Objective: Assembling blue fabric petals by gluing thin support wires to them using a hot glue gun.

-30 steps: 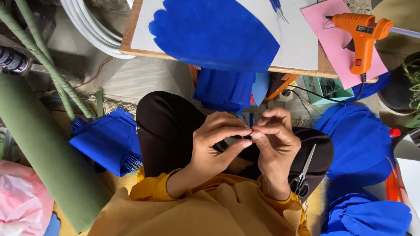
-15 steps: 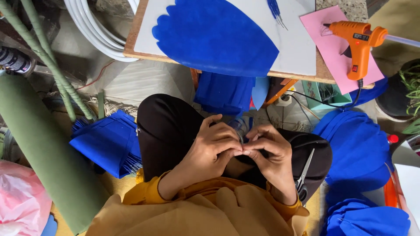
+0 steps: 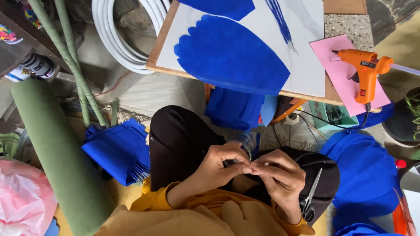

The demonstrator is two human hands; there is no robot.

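My left hand [image 3: 218, 168] and my right hand [image 3: 280, 179] meet fingertip to fingertip above my lap, over black trousers [image 3: 179, 144]. Both pinch something small and thin that the fingers almost wholly hide. A pair of scissors [image 3: 310, 199] lies on my right knee, just right of my right hand. Ahead, a large blue felt petal [image 3: 232, 59] rests on a white board [image 3: 306, 74]. An orange glue gun [image 3: 365, 72] stands on a pink sheet [image 3: 337, 61] at the board's right end.
A green felt roll [image 3: 61, 161] lies at left beside green wrapped stems [image 3: 70, 61] and coiled white tubing [image 3: 118, 39]. Blue felt pieces [image 3: 116, 150] sit by my left knee, with more blue felt [image 3: 365, 175] at right. A pink bag [image 3: 24, 203] fills the lower left corner.
The view has tilted, so the board and glue gun sit lower in the picture. My fingertips stay pressed together over my lap, with the fingers shifting slightly around the small piece.
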